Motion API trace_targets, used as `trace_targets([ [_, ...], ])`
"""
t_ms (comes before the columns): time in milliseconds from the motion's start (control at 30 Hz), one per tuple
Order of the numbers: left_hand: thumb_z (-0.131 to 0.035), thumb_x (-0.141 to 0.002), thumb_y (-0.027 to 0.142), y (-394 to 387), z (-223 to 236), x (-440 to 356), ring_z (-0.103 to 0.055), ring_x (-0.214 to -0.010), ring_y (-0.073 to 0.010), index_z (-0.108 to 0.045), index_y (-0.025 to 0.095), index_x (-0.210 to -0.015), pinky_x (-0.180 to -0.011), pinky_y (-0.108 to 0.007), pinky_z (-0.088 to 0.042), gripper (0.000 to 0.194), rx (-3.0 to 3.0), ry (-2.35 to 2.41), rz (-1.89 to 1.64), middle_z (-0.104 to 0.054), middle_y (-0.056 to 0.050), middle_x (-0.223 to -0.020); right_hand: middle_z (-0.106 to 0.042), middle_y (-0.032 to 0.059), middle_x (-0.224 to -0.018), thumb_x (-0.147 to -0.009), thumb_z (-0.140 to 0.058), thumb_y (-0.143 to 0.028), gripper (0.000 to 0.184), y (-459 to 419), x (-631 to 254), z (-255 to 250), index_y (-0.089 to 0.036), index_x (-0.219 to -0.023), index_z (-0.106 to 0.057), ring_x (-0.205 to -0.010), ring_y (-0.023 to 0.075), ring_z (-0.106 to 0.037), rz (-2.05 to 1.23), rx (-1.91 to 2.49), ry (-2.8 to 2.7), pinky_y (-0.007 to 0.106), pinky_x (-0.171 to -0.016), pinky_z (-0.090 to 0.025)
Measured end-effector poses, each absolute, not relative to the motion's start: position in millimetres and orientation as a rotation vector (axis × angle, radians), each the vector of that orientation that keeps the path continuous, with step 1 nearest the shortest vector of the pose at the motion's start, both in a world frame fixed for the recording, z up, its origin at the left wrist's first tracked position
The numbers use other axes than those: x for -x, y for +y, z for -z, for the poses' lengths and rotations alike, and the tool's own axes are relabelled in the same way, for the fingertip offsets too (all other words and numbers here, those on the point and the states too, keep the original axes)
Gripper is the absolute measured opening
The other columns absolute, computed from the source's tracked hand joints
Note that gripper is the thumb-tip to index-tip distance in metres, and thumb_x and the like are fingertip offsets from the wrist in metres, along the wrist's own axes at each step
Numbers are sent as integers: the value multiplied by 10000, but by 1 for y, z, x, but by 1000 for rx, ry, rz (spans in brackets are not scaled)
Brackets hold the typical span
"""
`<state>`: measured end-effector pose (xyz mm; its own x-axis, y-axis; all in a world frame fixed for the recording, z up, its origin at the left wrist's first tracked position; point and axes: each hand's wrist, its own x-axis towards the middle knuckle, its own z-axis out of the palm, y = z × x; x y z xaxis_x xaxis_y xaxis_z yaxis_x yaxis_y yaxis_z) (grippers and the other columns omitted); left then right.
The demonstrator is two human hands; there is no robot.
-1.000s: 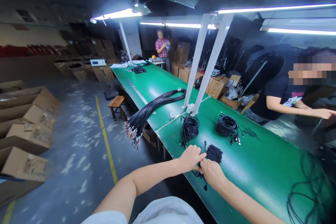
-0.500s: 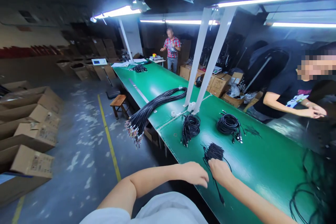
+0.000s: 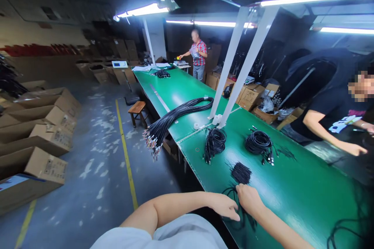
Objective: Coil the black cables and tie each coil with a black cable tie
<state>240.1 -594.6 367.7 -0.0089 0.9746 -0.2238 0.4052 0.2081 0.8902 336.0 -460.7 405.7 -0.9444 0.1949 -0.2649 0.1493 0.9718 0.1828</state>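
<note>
Near the table's front edge, a black cable (image 3: 233, 191) lies looped and partly blurred around my two hands. My right hand (image 3: 248, 198) is closed on the cable from the right. Beside it, my left hand (image 3: 226, 205) has its fingers curled at the cable's loops; the fingertips are partly hidden. Just beyond my right hand lies a pile of short black ties (image 3: 241, 172). Two coiled black cables sit farther away: one coil (image 3: 215, 142) to the left, another coil (image 3: 257, 142) with light-coloured plugs to the right.
A long bundle of black cables (image 3: 181, 114) hangs over the green table's (image 3: 292, 190) left edge. White posts (image 3: 230, 70) rise from the tabletop. Cardboard boxes (image 3: 46, 163) and a wooden stool (image 3: 137, 109) stand left. A co-worker (image 3: 330, 113) is at the right, another person (image 3: 199, 54) far back.
My hands have moved slightly toward me, off the pile of ties, which now shows fully. The cable has shifted with them. The view has turned a little left.
</note>
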Motion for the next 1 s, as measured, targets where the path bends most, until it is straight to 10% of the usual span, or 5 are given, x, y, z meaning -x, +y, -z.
trace_targets([
  [200, -719, -795, 264, -601, -386, -215, -336, -1442, -335, -543, 175, -1318, -1160, -511, -245, 559, -1531, 1935, -971, -475, -179, -1489, -692, 81, -820, -859, -480, -15, 193, -473, -339, -411, -139, -875, -627, -764, 195, -697, -271, -96, 2994, 254, -578, -385],
  [300, -777, -699, 238, -593, -386, -207, -529, -1247, -357, -692, 196, -867, -1091, -485, -318, 193, -1216, 1788, -952, -719, -119, -1058, -665, 61, -781, -859, -495, -48, 142, -479, -333, -409, -158, -850, -584, -731, 191, -687, -238, -33, 3081, 263, -579, -392],
  [400, -696, -686, 125, -587, -379, -212, -635, -867, -261, -578, 203, -559, -909, -402, -430, 190, -888, 1670, -952, -608, -8, -591, -658, 61, -761, -868, -500, -71, 125, -484, -328, -405, -160, -826, -577, -718, 186, -689, -172, -94, 3062, 257, -566, -383],
  [700, -488, -879, 315, -606, -357, -248, -479, -514, -110, -510, 161, -641, -561, -268, -380, 284, -236, 1402, -1284, -499, 32, -564, -689, 40, -771, -1005, -383, -205, 288, -520, -343, -384, -180, -838, -616, -705, 149, -686, 189, -635, 3031, 235, -548, -336],
  [1000, -737, -794, 326, -609, -378, -227, -365, -482, -37, -653, 78, -908, -503, -189, -319, 286, -6, 1149, -1514, -425, 82, -569, -698, 92, -948, -1002, -330, -343, 384, -506, -385, -380, -164, -928, -662, -883, 187, -637, 929, -846, 2985, 278, -781, -433],
])
